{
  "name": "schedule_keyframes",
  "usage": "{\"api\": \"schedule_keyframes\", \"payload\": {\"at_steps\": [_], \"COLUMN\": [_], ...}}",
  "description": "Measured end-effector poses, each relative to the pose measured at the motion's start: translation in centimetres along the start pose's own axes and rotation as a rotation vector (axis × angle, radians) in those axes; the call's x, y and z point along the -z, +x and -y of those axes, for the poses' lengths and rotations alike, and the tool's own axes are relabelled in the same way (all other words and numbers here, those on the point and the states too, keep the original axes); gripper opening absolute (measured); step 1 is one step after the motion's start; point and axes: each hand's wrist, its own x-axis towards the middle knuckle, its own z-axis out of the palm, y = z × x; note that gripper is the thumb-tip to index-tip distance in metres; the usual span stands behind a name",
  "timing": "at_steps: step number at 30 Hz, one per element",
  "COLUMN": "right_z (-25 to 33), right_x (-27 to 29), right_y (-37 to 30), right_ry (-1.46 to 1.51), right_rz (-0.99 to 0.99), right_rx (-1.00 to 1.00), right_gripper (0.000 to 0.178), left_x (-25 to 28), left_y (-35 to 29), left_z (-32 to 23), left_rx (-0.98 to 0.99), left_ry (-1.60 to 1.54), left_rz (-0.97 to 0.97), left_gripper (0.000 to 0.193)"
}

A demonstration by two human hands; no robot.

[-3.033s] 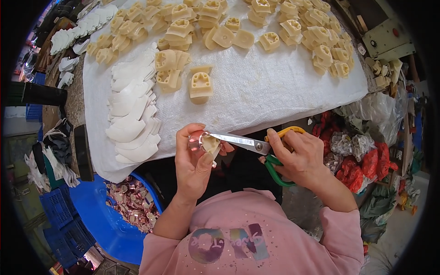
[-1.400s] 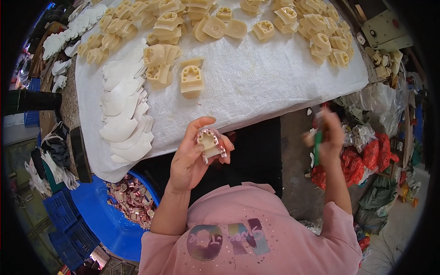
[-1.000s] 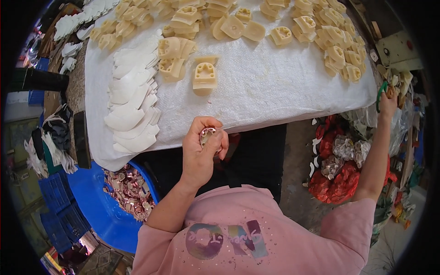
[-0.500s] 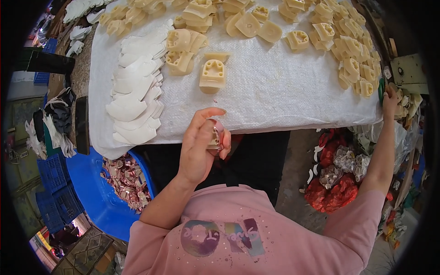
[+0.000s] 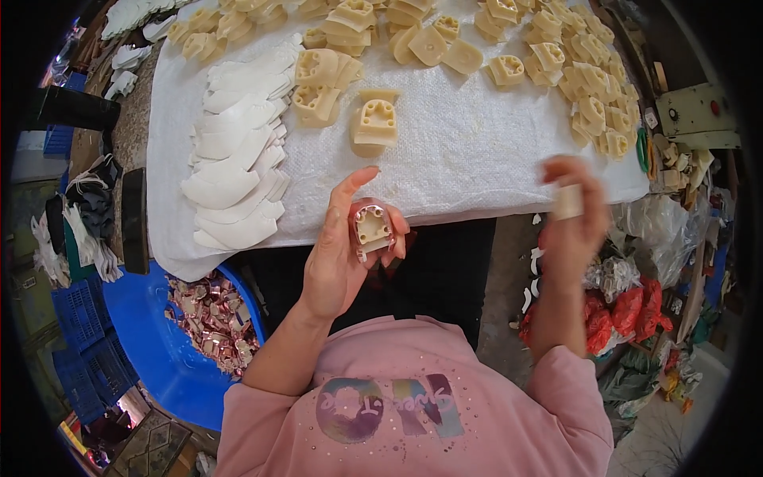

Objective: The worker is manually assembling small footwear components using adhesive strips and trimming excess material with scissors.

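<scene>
Above my lap, my left hand [image 5: 326,258] grips a shoe heel [image 5: 372,226] with a shiny pink covering. Its cream top, with several round holes, faces up. My right hand [image 5: 574,211], smeared by motion, is over the table's front edge at the right. Between its fingers is a small pale block-like piece [image 5: 567,202] whose kind I cannot make out. Just beyond my left hand, a bare beige heel [image 5: 376,123] stands on the white woven sheet [image 5: 461,159]. Overlapping white curved sheets [image 5: 234,171] lie to its left.
Many beige heels [image 5: 592,87] are heaped along the table's far and right sides. A blue basin [image 5: 139,342] of pink shiny heels [image 5: 211,318] stands at lower left. Red plastic bags [image 5: 628,314] are on the right. Blue crates [image 5: 87,342] stand at far left.
My right hand has come back from the far right edge toward the middle, now with a pale piece in it. The heel in my left hand has turned its holed top upward.
</scene>
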Motion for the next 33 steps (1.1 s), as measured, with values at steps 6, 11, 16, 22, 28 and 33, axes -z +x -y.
{"api": "schedule_keyframes", "payload": {"at_steps": [6,11,16,22,28,33], "right_z": [4.2,5.9,5.6,5.6,6.8,6.2], "right_x": [-8.3,-10.1,-10.7,-11.2,-11.9,-12.2], "right_y": [-3.9,-5.4,-5.7,-5.4,-5.5,-6.4], "right_ry": [0.278,0.536,0.568,0.655,0.466,0.494], "right_rz": [0.485,0.554,0.504,0.518,0.442,0.354], "right_rx": [-0.093,-0.28,-0.376,-0.369,-0.358,-0.376], "right_gripper": [0.036,0.033,0.031,0.038,0.034,0.03], "left_x": [-0.2,0.4,-0.1,0.5,-0.3,-0.8], "left_y": [-1.3,-3.0,-2.8,-2.6,-2.7,-2.6], "left_z": [-0.8,0.8,0.0,-0.5,-0.6,-0.2], "left_rx": [-0.016,-0.212,-0.004,0.03,-0.005,-0.014], "left_ry": [0.06,0.377,0.051,-0.348,-0.335,-0.265], "left_rz": [-0.037,-0.13,-0.074,0.071,0.027,-0.023], "left_gripper": [0.049,0.033,0.039,0.057,0.052,0.051]}}
